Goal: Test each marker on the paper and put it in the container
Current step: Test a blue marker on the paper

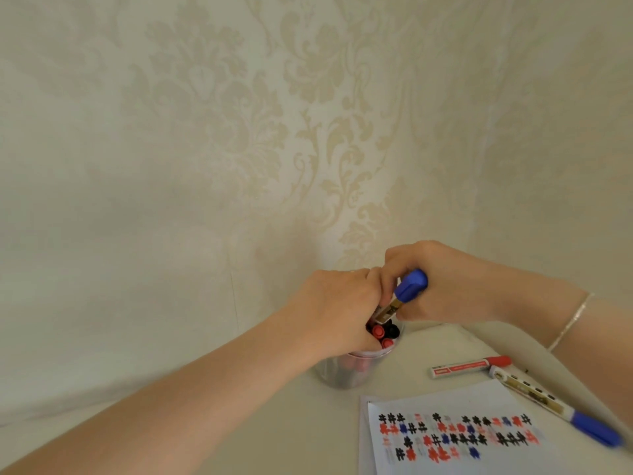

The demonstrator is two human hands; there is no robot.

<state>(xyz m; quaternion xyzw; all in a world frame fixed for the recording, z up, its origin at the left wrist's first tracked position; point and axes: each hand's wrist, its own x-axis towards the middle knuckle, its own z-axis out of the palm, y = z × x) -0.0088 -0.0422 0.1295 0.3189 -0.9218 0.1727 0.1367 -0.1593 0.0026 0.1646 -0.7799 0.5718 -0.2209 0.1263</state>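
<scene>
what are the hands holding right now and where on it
The right hand grips a blue-capped marker near its cap end, lowering it into the container. The left hand rests on the container's mouth; whether it grips anything cannot be told.

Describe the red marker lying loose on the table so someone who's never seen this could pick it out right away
Start at the sheet of paper covered in red, blue and black test marks. Just beyond its far edge, right of the clear container, lies the red marker. Its red cap sets it apart from the blue-capped marker beside it.
</scene>
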